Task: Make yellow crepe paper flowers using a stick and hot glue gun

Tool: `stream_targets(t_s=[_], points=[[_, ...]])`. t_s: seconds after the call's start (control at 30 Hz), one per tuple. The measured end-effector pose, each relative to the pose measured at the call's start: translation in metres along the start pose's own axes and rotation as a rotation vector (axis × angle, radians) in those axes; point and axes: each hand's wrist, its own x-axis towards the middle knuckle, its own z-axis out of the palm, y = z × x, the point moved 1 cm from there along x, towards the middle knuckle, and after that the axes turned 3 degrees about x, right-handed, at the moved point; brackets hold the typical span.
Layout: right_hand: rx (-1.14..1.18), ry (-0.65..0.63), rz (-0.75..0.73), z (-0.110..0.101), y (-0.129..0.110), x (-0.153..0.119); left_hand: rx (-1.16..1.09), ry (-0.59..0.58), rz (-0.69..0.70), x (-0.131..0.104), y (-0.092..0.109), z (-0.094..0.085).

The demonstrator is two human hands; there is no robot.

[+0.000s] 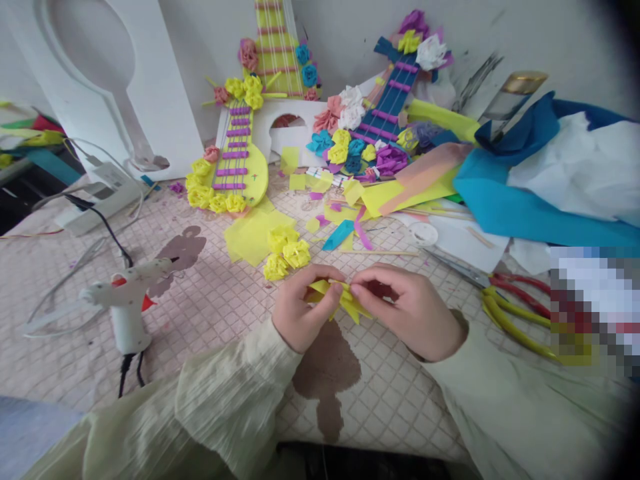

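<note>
Yellow paper [350, 308] is sitting between two hands, just above the near middle of the bench [210, 373], and both sets of fingers are working in close. On the left, the left hand [300, 310] is pinching it, thumb laid along the near side, forefinger arching over the far side, a narrow grip with the paper filling the gap. Across from it, the right hand [413, 310] is meeting the paper with thumb and forefinger nearly together, pinching at its upper right edge, while its other fingers are curling in behind.

And the paper itself? It's spreading in folded strips, its longer axis running roughly left to right and dipping to the right, with pointed ends aiming down towards the wearer.

Just beyond the left hand, yellow flowers [296, 253] are clustering together, and yellow sheets [250, 233] are lying behind them. A thin stick [380, 253] is lying crosswise beyond the right hand. Out left, the glue gun [130, 293] is pointing its nozzle rightward; over right, red-handled scissors [520, 283] are resting, blades aiming up and left.
</note>
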Motion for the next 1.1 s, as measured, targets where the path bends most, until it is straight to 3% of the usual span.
stream_targets(t_s=[0.43, 0.83, 0.97, 1.1], points=[[-0.041, 0.004, -0.09, -0.001, 0.002, 0.0, 0.005, -0.013, 0.015, 0.001, -0.001, 0.001], [-0.033, 0.042, -0.069, -0.002, 0.007, 0.004, 0.031, -0.011, 0.051, 0.002, -0.008, 0.0], [-0.047, 0.06, -0.046, -0.002, 0.013, 0.007, 0.037, 0.13, 0.143, 0.007, -0.007, -0.01], [-0.052, 0.083, -0.05, -0.003, 0.019, 0.009, 0.137, 0.269, 0.216, -0.01, 0.019, -0.031]])
